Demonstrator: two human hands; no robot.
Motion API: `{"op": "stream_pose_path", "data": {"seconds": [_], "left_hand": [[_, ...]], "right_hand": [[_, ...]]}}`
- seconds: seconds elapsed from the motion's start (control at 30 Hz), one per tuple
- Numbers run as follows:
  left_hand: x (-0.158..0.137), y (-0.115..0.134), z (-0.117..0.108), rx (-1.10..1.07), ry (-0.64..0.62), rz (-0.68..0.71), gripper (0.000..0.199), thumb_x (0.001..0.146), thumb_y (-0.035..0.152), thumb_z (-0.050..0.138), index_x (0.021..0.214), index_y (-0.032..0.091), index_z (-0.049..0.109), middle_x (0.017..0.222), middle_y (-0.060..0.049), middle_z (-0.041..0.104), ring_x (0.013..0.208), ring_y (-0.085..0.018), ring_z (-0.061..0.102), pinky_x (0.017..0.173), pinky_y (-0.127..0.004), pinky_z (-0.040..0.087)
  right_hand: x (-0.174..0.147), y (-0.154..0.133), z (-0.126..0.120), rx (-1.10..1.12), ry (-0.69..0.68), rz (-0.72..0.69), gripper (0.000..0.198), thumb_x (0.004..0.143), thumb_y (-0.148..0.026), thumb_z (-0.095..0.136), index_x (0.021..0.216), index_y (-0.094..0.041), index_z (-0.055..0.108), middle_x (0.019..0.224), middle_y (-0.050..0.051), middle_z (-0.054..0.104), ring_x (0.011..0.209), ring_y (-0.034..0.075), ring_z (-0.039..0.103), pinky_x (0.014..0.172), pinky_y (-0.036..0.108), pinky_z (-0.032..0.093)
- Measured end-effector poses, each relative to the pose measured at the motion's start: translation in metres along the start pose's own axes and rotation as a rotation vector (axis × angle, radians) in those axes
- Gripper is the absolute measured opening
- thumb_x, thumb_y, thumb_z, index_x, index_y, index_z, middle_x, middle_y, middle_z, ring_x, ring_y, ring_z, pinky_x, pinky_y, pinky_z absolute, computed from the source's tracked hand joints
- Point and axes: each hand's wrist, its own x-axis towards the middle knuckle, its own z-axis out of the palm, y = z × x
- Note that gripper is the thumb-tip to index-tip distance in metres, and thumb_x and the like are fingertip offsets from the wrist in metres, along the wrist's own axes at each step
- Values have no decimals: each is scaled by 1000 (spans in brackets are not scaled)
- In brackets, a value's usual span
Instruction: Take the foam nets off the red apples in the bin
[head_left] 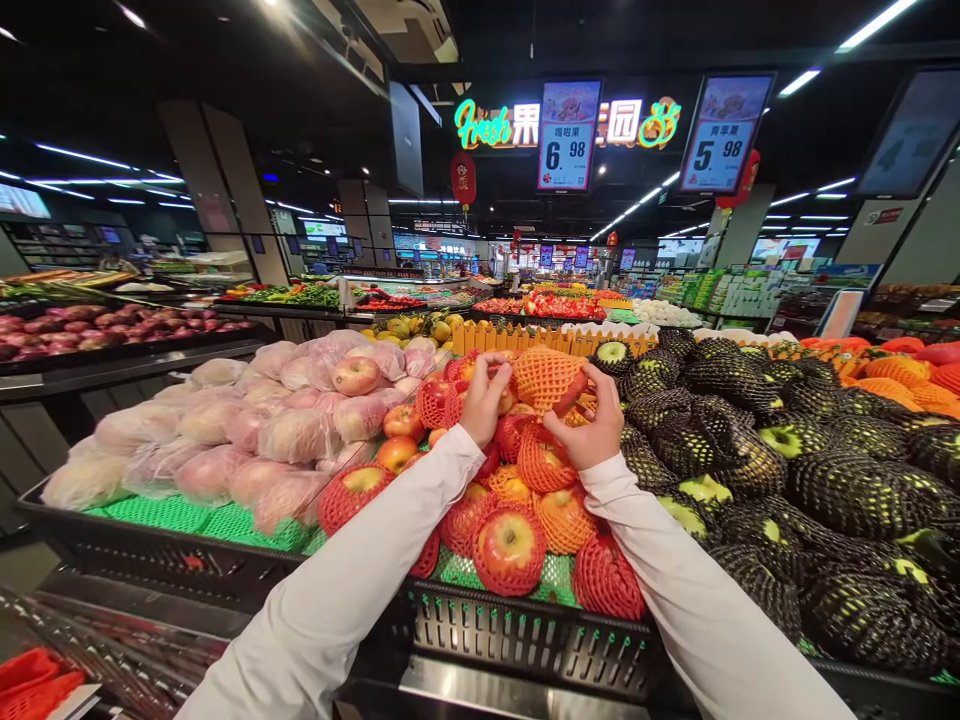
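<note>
An apple in an orange foam net (546, 378) is raised just above the pile, between my two hands. My right hand (592, 415) grips its right side, where some bare red skin shows between thumb and fingers. At its left edge is my left hand (484, 400), fingers bent and thumb apart from them; whether they touch the net I cannot tell. Below lie several red apples in red and orange foam nets, among them a red-netted apple (510, 548) at the front. They rest in a black slatted crate (525, 635) on a green mesh liner (555, 578).
To the left are plastic-bagged pink fruits (296, 435) with one unbagged apple (355, 376) on top. Green apples in black nets (847, 500) fill the right side. An orange picket divider (525, 338) runs behind the pile. Price screens (568, 135) hang overhead.
</note>
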Motion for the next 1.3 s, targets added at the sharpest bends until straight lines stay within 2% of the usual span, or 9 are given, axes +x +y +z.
{"op": "stream_pose_path", "data": {"seconds": [0.13,0.27,0.4,0.6,0.73,0.83,1.0,1.17,1.3], "left_hand": [[-9,2,3,-222,-209,-142,61,81,57,71,127,21,52,134,-8,53,126,-22,49,99,-27,41],[-15,2,7,-225,-364,-222,63,72,49,81,121,16,59,128,-13,60,120,-27,56,104,-34,41],[-14,-1,6,-85,-306,-36,62,78,40,76,130,19,48,128,-13,58,118,-25,57,105,-35,42],[-5,-8,-3,361,-130,260,84,68,41,79,132,19,30,130,-15,45,120,-29,51,107,-48,41],[-3,-5,-5,494,-196,542,81,67,31,78,131,20,28,130,-15,42,123,-28,49,105,-47,43],[-2,-3,-5,451,-411,685,82,67,29,80,131,20,29,136,-19,41,132,-31,43,108,-49,41],[0,-5,-5,415,-499,711,84,68,29,83,131,18,28,140,-24,38,134,-33,41,107,-52,41],[2,-3,-4,368,-536,808,82,74,38,81,133,20,27,140,-24,39,136,-33,40,106,-54,42],[2,-5,-3,387,-565,804,80,76,37,79,132,21,25,141,-24,36,136,-33,40,106,-53,43]], "right_hand": [[-1,-2,-1,83,-35,-16,61,83,-43,59,135,-16,42,122,11,47,102,27,54,71,29,58],[-1,-7,2,176,-59,-11,63,82,-43,61,132,-16,33,124,13,43,108,26,52,79,30,57],[4,-10,1,208,-154,-17,56,86,-41,58,130,-14,38,125,14,42,108,26,52,87,34,55],[7,-4,-3,312,-152,11,44,97,-42,52,134,-18,47,132,10,40,117,29,46,91,39,51],[3,1,0,380,-192,113,66,100,-59,60,143,-18,33,135,13,37,115,29,48,93,41,51],[3,0,2,369,-251,121,83,97,-74,67,145,-17,30,136,15,35,120,32,43,107,48,41],[6,1,4,442,-274,139,80,99,-73,73,143,-17,38,141,13,30,129,33,34,115,49,30],[7,-3,2,678,-315,237,94,91,-70,82,148,-16,28,137,14,35,124,31,41,110,41,41],[5,-3,4,709,-296,295,76,90,-53,81,135,-15,34,131,13,42,120,28,46,105,33,46]]}}
